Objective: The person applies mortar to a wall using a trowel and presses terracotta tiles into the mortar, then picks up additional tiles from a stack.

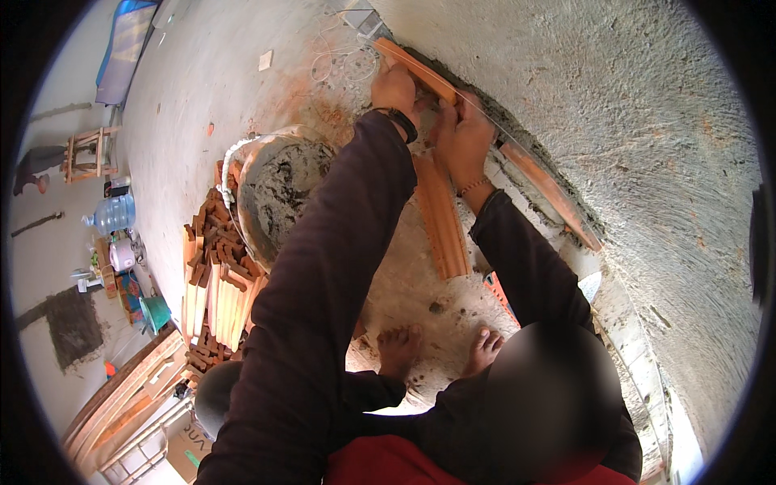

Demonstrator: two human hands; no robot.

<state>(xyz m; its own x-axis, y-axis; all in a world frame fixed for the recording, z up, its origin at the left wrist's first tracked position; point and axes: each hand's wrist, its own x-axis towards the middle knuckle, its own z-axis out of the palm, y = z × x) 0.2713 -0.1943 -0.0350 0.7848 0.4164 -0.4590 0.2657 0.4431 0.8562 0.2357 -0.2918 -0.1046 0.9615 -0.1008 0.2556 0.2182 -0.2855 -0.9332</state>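
Along the foot of the rough wall, my left hand [394, 89] grips the far part of an orange clay strip tile [420, 71], its fingers closed over the edge. My right hand [466, 139] is closed at the near end of the same tile, its fingertips pressed against it. A thin string runs along the tile, and dark mortar shows behind it. Nearer along the wall lies another clay strip [554, 196]. Beneath my hands, a loose grooved clay tile [440, 220] rests on the floor, its far end next to my right wrist.
Left of my left arm stands a bucket [252, 192] of grey mortar with a rope-wrapped handle. Beside it are stacked clay tiles [218, 271]. My bare feet [400, 352] are on the floor. A water jug [113, 214] and a wooden stool [87, 153] stand far left.
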